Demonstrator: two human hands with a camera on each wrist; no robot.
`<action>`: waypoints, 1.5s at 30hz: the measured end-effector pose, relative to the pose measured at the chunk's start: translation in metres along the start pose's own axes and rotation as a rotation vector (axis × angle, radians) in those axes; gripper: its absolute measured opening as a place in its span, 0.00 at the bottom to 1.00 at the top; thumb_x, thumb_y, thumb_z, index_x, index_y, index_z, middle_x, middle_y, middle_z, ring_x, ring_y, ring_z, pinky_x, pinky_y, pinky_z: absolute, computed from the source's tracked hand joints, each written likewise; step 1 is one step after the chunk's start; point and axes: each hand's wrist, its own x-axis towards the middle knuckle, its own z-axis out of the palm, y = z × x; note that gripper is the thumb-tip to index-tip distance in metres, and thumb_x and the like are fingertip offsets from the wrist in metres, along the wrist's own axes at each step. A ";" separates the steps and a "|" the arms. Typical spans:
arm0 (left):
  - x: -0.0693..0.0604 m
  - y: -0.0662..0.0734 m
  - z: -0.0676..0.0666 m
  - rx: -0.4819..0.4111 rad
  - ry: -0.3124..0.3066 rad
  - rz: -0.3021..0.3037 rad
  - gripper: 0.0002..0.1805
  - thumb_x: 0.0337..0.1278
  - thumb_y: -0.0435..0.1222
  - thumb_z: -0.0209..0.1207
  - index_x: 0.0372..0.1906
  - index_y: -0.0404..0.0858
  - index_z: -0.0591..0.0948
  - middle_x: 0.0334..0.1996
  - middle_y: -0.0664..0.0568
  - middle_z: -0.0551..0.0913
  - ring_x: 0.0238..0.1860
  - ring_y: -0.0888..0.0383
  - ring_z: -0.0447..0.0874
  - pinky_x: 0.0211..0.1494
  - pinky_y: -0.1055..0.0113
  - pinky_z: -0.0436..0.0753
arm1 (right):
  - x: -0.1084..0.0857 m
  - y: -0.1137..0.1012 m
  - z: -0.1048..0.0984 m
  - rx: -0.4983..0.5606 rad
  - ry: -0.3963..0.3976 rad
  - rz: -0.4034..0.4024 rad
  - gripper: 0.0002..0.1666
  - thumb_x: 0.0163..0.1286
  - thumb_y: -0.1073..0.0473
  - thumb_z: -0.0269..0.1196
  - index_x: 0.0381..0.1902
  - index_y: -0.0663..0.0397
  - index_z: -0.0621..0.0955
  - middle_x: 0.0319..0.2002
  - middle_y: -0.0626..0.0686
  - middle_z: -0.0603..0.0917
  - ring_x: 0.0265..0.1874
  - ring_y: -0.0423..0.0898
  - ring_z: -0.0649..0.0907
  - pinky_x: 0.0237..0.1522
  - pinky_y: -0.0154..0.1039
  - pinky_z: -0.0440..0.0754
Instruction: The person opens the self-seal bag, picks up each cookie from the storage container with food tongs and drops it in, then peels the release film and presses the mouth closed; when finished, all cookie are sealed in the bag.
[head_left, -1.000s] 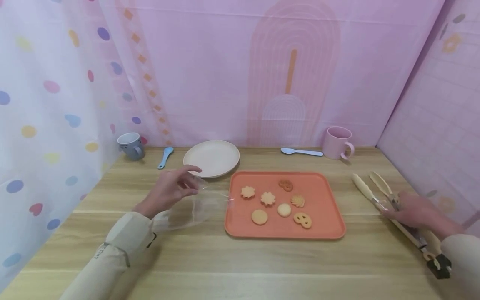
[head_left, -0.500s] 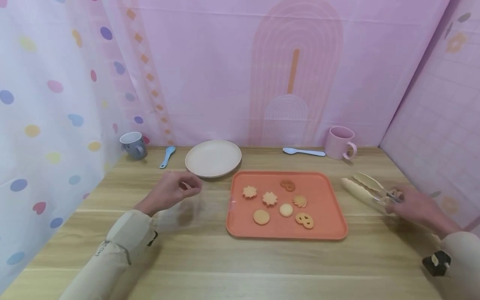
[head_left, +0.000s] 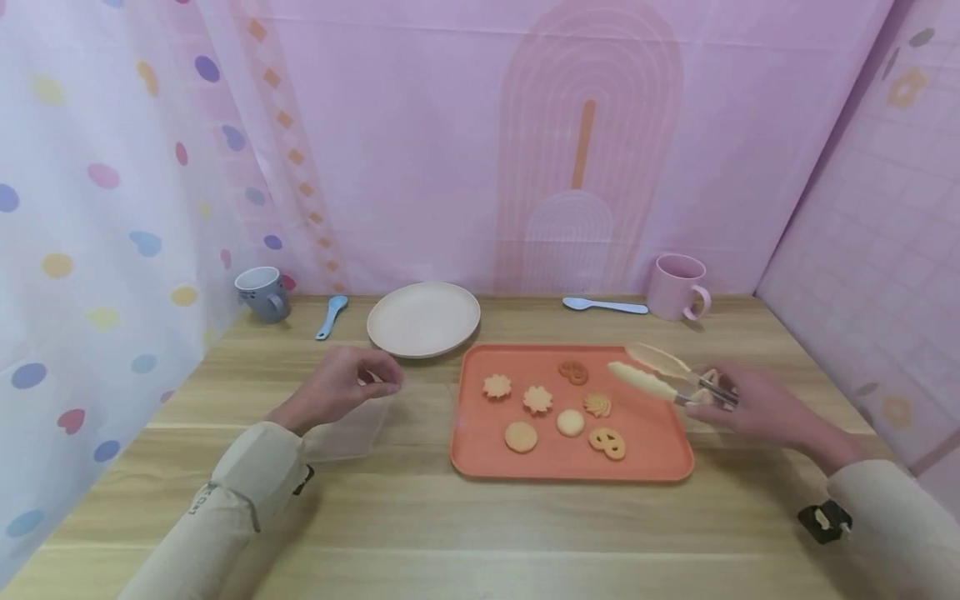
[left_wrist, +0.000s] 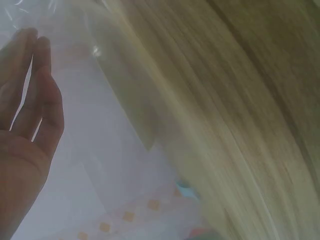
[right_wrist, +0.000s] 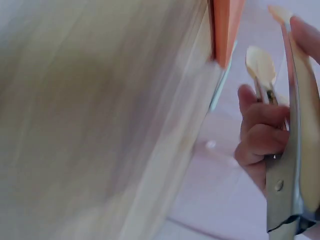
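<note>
My left hand (head_left: 341, 387) pinches the top of a clear plastic bag (head_left: 348, 435), which hangs left of the orange tray (head_left: 480, 461). In the left wrist view, the bag's see-through film surrounds the fingertips. My right hand (head_left: 757, 408) grips metal tongs with cream tips (head_left: 643, 381). The tongs' tips are apart, above the tray's right side, with nothing between them. On the tray lie flower-shaped cookies (head_left: 537, 400), a round cookie (head_left: 521, 437), a smaller round one (head_left: 570, 422), a swirl cookie (head_left: 597, 406), a pale pretzel cookie (head_left: 607, 443) and a brown pretzel cookie (head_left: 573, 372).
Behind the tray stands a cream plate (head_left: 424, 320). Further left are a blue spoon (head_left: 331, 317) and a grey mug (head_left: 263, 294). At the back right lie a light-blue spoon (head_left: 605, 306) and a pink mug (head_left: 676, 287). Curtains border the wooden table (head_left: 525, 533).
My right hand has lifted the tongs off the table's right side and carried them left over the tray. My left hand stays almost in place while the bag's shape shifts.
</note>
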 end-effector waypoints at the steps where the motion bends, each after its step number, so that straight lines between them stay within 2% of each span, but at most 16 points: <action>1: 0.000 0.000 0.000 0.003 -0.007 -0.002 0.04 0.55 0.32 0.70 0.34 0.43 0.87 0.30 0.55 0.90 0.34 0.67 0.86 0.39 0.70 0.83 | 0.001 -0.003 0.001 -0.028 0.006 -0.049 0.26 0.62 0.45 0.72 0.48 0.57 0.78 0.27 0.46 0.79 0.25 0.38 0.74 0.26 0.34 0.71; 6: 0.000 0.003 -0.001 0.008 -0.052 -0.012 0.04 0.56 0.32 0.69 0.35 0.44 0.87 0.31 0.53 0.91 0.34 0.68 0.86 0.39 0.72 0.83 | 0.003 -0.008 0.003 -0.087 -0.038 -0.185 0.23 0.59 0.50 0.74 0.46 0.54 0.79 0.31 0.42 0.83 0.29 0.33 0.80 0.30 0.34 0.78; 13: -0.002 0.004 0.000 0.005 -0.075 0.017 0.05 0.55 0.29 0.69 0.34 0.42 0.86 0.31 0.54 0.91 0.34 0.67 0.87 0.38 0.71 0.83 | 0.009 -0.011 -0.002 -0.070 -0.162 -0.210 0.22 0.61 0.50 0.72 0.50 0.52 0.80 0.38 0.43 0.86 0.34 0.35 0.81 0.36 0.38 0.82; 17: -0.002 0.003 0.001 0.032 -0.075 0.033 0.05 0.55 0.30 0.69 0.35 0.42 0.87 0.32 0.55 0.91 0.35 0.65 0.88 0.38 0.71 0.83 | 0.016 -0.010 -0.004 -0.071 -0.202 -0.196 0.18 0.63 0.50 0.71 0.47 0.48 0.80 0.40 0.45 0.86 0.35 0.36 0.81 0.36 0.37 0.81; 25: -0.001 0.002 0.001 0.064 -0.073 0.041 0.04 0.56 0.31 0.70 0.35 0.41 0.87 0.32 0.55 0.91 0.35 0.63 0.89 0.38 0.70 0.84 | 0.025 -0.008 -0.007 -0.120 -0.166 -0.293 0.16 0.62 0.52 0.72 0.44 0.48 0.80 0.33 0.40 0.82 0.30 0.31 0.76 0.31 0.32 0.77; 32: 0.002 0.006 0.001 0.087 -0.057 0.035 0.04 0.56 0.31 0.69 0.34 0.43 0.87 0.31 0.56 0.90 0.36 0.63 0.89 0.39 0.69 0.84 | 0.028 -0.014 -0.011 -0.124 -0.149 -0.317 0.18 0.61 0.54 0.73 0.47 0.49 0.81 0.32 0.40 0.84 0.28 0.29 0.76 0.31 0.31 0.77; 35: 0.002 0.006 0.002 0.090 -0.053 0.034 0.04 0.57 0.31 0.69 0.34 0.43 0.86 0.31 0.56 0.90 0.36 0.63 0.88 0.38 0.70 0.84 | 0.030 -0.020 -0.012 -0.114 -0.138 -0.331 0.19 0.61 0.55 0.72 0.49 0.50 0.82 0.32 0.40 0.84 0.28 0.29 0.75 0.30 0.31 0.77; 40: 0.002 0.007 0.001 0.083 -0.048 0.039 0.03 0.57 0.31 0.69 0.35 0.40 0.87 0.31 0.57 0.90 0.35 0.64 0.88 0.38 0.70 0.83 | 0.033 -0.038 -0.013 -0.101 -0.117 -0.366 0.15 0.63 0.52 0.71 0.45 0.48 0.81 0.29 0.38 0.80 0.26 0.30 0.73 0.29 0.30 0.74; 45: 0.002 0.008 -0.001 0.084 -0.042 0.036 0.04 0.56 0.31 0.69 0.36 0.40 0.87 0.31 0.56 0.90 0.35 0.63 0.88 0.38 0.70 0.83 | 0.041 -0.062 -0.010 -0.103 -0.128 -0.379 0.21 0.66 0.48 0.69 0.52 0.50 0.81 0.31 0.40 0.81 0.28 0.31 0.74 0.31 0.31 0.75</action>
